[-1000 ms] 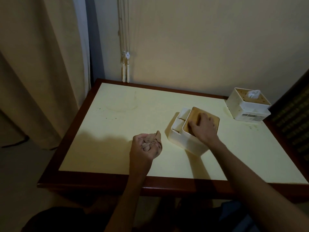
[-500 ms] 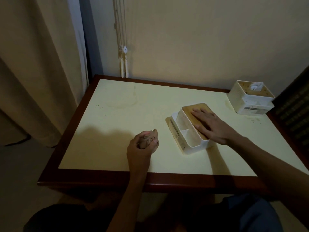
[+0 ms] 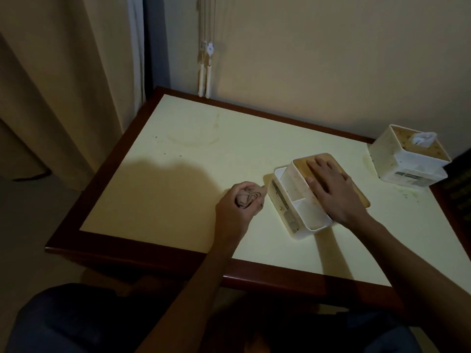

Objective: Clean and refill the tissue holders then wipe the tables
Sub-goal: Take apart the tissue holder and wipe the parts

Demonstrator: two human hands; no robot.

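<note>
**On the near holder: right palm flat, cloth balled in left**

Under your right hand (image 3: 334, 192), the wooden lid (image 3: 356, 193) of the near tissue holder (image 3: 295, 200) is pinned flat. Fingers spread, palm down, pressing rather than gripping; nothing is clasped. Your left hand (image 3: 235, 210) is clenched around a crumpled brownish cloth (image 3: 248, 197), held just beside the holder's left wall, close but apparently not touching it.

Near holder: white, open side compartments showing brown grime, sitting right of centre on the cream table (image 3: 178, 194). Second tissue holder (image 3: 407, 159): far right corner by the wall, a tissue poking from its speckled top, well apart from your hands.

Step in hand, as I judge it: wiping down the near holder.
- Keep the right palm's weight on the lid so the box does not skid.
- Unfold a clean face of the cloth; a tight ball will only smear.
- Work the divider corners of the side compartments, where dirt looks thickest.
- Save the tabletop ring stain and crumbs for last.

Against half a second earlier: little change. The holder sits at the same angle, your right palm is in the same place on the lid, and your left fist with the cloth is in much the same spot beside it. A full second back, the holder was turned differently, so the rotating is done.
</note>
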